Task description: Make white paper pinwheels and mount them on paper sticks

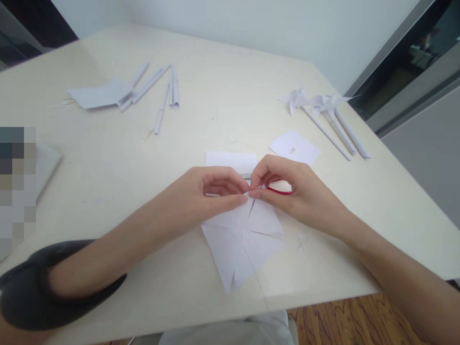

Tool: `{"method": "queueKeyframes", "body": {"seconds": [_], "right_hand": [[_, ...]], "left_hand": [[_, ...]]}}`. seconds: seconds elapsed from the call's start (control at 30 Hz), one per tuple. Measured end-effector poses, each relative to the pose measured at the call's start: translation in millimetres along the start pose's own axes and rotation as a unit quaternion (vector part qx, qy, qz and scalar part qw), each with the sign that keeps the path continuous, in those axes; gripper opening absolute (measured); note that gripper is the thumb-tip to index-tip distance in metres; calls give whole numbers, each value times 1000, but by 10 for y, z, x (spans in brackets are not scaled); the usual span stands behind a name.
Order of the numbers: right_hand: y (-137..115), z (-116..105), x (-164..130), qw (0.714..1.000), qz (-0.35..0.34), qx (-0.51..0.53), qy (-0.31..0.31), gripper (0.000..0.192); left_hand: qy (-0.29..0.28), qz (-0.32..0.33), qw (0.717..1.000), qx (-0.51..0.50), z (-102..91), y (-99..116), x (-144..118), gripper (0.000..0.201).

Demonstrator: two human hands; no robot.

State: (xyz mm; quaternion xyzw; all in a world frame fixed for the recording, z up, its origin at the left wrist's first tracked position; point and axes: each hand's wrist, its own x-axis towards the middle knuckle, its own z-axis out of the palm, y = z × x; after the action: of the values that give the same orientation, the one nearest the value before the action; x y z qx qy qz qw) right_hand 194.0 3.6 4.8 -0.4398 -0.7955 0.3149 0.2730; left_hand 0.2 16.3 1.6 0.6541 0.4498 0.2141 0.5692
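A white square of paper (258, 251) with slits cut inward from its corners lies on the table before me, one corner pointing towards me. At its far corner my left hand (212, 191) pinches the paper between thumb and fingers. My right hand (287, 184) pinches that same corner from the other side, the fingertips of both hands nearly touching. Behind the right fingers shows a red loop handle (279, 193), seemingly of scissors largely hidden by the hands. A blank white paper (230, 159) lies just beyond my fingers.
Paper pinwheels (298, 99) with rolled paper sticks lie at the right. Nearer is a small paper sheet (294, 143). Rolled paper tubes (149, 86) and a paper stack (102, 95) lie at far left. The table's front edge (323, 299) runs close to me.
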Motion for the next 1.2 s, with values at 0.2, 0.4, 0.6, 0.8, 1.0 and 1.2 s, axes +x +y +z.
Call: {"method": "queueKeyframes", "body": {"seconds": [0.2,0.4,0.6,0.8,1.0,1.2], "right_hand": [[-34,56,-16,993,-81,-54,67,5],[-35,76,-15,986,-99,-75,114,6],[-28,143,-34,979,-115,-90,142,4],[-17,102,-48,962,-191,-131,141,10],[43,10,-18,942,-252,-165,148,17],[45,-25,-16,966,-209,-77,131,18]], "left_hand": [[-13,33,999,-19,-5,-50,8,12],[20,35,998,-48,-1,-21,-18,10],[18,5,997,-77,24,-39,-24,12],[28,-1,995,-93,15,-56,-28,8],[18,-34,988,-151,-14,-34,-39,10],[42,7,989,-139,-15,9,-26,4]]}}
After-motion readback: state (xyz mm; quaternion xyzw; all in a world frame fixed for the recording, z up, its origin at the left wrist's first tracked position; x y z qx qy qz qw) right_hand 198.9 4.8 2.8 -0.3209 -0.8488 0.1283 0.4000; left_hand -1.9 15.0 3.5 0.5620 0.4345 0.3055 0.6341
